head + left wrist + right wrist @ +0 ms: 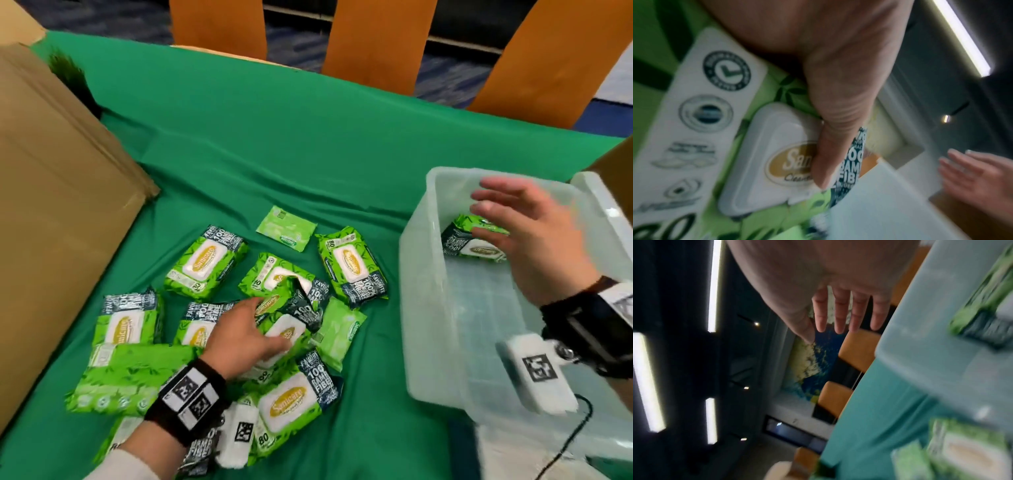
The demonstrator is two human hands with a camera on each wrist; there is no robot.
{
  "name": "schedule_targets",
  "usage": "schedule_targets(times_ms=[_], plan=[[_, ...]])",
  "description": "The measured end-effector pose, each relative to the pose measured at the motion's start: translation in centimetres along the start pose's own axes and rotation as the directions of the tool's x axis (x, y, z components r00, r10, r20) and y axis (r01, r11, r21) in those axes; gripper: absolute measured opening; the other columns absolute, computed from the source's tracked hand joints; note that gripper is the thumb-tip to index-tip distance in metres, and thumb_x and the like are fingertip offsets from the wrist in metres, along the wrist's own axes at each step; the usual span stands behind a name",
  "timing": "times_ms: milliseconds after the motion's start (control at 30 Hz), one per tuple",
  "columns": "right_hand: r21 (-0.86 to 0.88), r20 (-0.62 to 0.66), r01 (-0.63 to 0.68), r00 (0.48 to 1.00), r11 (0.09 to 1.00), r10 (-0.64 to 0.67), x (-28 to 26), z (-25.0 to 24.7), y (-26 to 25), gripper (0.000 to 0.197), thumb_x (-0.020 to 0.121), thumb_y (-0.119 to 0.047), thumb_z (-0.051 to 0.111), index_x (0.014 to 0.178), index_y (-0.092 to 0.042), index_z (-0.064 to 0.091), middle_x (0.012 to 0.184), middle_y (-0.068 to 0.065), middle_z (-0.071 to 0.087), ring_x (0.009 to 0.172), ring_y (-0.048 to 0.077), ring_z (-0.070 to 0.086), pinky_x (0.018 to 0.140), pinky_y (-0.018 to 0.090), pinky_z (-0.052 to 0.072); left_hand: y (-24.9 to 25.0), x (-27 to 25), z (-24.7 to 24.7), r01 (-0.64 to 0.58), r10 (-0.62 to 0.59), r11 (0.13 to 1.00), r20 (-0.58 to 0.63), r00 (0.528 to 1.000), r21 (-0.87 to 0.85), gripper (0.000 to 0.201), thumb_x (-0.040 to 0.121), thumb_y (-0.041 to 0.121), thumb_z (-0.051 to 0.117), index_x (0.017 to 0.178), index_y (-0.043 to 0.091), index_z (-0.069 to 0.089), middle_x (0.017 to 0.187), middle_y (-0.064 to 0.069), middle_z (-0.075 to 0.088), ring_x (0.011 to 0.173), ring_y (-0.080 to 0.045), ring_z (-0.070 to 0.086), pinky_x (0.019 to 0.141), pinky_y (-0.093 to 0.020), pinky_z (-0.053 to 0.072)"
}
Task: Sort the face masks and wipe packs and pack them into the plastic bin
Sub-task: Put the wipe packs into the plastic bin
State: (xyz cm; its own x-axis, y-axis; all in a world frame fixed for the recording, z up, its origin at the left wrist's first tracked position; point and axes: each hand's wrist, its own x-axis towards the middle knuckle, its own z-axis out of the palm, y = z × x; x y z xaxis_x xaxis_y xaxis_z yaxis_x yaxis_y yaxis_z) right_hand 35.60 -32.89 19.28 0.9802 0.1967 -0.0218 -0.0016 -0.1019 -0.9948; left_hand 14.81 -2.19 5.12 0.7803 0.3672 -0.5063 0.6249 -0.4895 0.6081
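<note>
From above, the left hand grips a wipe pack in the pile on the green tabletop. Its wrist view alone shows the thumb pressing the white lid, whose label begins "San". The right hand, fingers spread and holding nothing, hovers over the plastic bin, where one pack lies. Other packs read "100", "80".
</note>
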Motion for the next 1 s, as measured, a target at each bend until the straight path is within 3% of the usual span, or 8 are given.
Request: schedule_targets(times_ms=[67,133,233,333,567,767,900,1000], plan=[[0.124,0.138,-0.133,0.984,0.983,0.115,-4.7,3.0,-1.0,0.072,0.063,-0.044,0.089,0.126,-0.022,0.064,0.122,0.004,0.069,0.112,0.015,0.065,0.095,0.039,0.052,1.8,-2.4,-0.8,0.011,0.003,0.895,0.032,0.999,-0.446,0.108,0.059,0.039,0.098,0.148,0.01,0.045,0.135,0.002,0.061,0.124,-0.025,0.061,0.109,-0.044,0.046],[0.118,0.213,-0.241,0.954,0.963,0.213,-8.8,6.3,-0.2,0.089,0.048,-0.054,0.095,0.126,-0.026,0.063,0.123,0.001,0.07,0.11,0.01,0.066,0.091,0.034,0.053,3.8,-4.8,-0.9,0.057,0.062,0.582,0.114,0.992,-0.811,0.088,0.061,0.021,0.096,0.136,0.001,0.055,0.119,-0.011,0.074,0.107,-0.031,0.072,0.099,-0.051,0.055],[0.091,0.311,-0.375,0.891,0.923,0.331,-13.5,10.7,2.1,0.078,0.067,-0.035,0.09,0.135,-0.021,0.056,0.129,0.004,0.068,0.113,0.01,0.067,0.094,0.033,0.053,6.8,-7.6,-0.1,0.179,0.106,0.24,0.209,0.972,-0.954,0.053,0.078,0.012,0.075,0.127,-0.004,0.062,0.114,-0.025,0.073,0.1,-0.037,0.073,0.083,-0.049,0.062],[0.14,0.327,-0.384,0.888,0.912,0.324,-15.6,12.2,2.6,0.058,0.082,-0.012,0.079,0.134,-0.009,0.053,0.119,0.006,0.075,0.108,0.021,0.072,0.089,0.032,0.058,7.7,-9.5,1.1,0.216,0.14,0.176,0.242,0.96,-0.96,0.049,0.087,0.019,0.07,0.129,-0.004,0.062,0.118,-0.027,0.071,0.107,-0.042,0.07,0.084,-0.05,0.061],[0.091,0.358,-0.427,0.857,0.9,0.371,-14.3,8.3,-0.6,0.05,0.075,-0.003,0.077,0.123,0.0,0.064,0.113,0.019,0.074,0.092,0.029,0.074,0.078,0.037,0.062,7.4,-10.2,1.8,0.122,0.351,0.225,0.197,0.915,-0.967,0.06,0.095,0.045,0.06,0.14,0.005,0.057,0.139,-0.018,0.062,0.131,-0.033,0.057,0.115,-0.053,0.04],[-0.186,0.229,-0.091,0.964,0.978,0.133,-7.4,0.9,-6.6,0.053,0.076,-0.004,0.079,0.126,-0.009,0.063,0.112,0.011,0.076,0.093,0.022,0.074,0.077,0.03,0.061,5.9,-6.9,1.4,-0.136,0.302,0.603,0.067,0.951,-0.786,0.05,0.08,0.051,0.079,0.127,0.038,0.066,0.127,0.01,0.069,0.121,-0.01,0.063,0.099,-0.031,0.049],[-0.778,0.141,0.127,0.99,0.615,-0.026,-0.7,-5.2,-7.6,0.067,0.068,-0.02,0.093,0.126,-0.026,0.061,0.108,-0.009,0.071,0.093,0.011,0.068,0.085,0.026,0.054,1.6,-3.0,3.2,-0.097,0.204,0.822,0.13,0.97,-0.561,0.058,0.07,0.061,0.082,0.12,0.038,0.065,0.126,0.012,0.066,0.118,-0.006,0.062,0.09,-0.023,0.047],[-0.944,0.108,0.093,0.994,0.316,0.033,4.1,-8.6,-4.9,0.073,0.068,-0.028,0.094,0.133,-0.022,0.06,0.114,0.0,0.07,0.098,0.02,0.064,0.09,0.03,0.049,-1.3,-0.8,4.8,-0.073,0.158,0.93,0.213,0.964,-0.361,0.068,0.069,0.064,0.083,0.126,0.036,0.06,0.131,0.013,0.06,0.122,-0.009,0.057,0.1,-0.034,0.045]])
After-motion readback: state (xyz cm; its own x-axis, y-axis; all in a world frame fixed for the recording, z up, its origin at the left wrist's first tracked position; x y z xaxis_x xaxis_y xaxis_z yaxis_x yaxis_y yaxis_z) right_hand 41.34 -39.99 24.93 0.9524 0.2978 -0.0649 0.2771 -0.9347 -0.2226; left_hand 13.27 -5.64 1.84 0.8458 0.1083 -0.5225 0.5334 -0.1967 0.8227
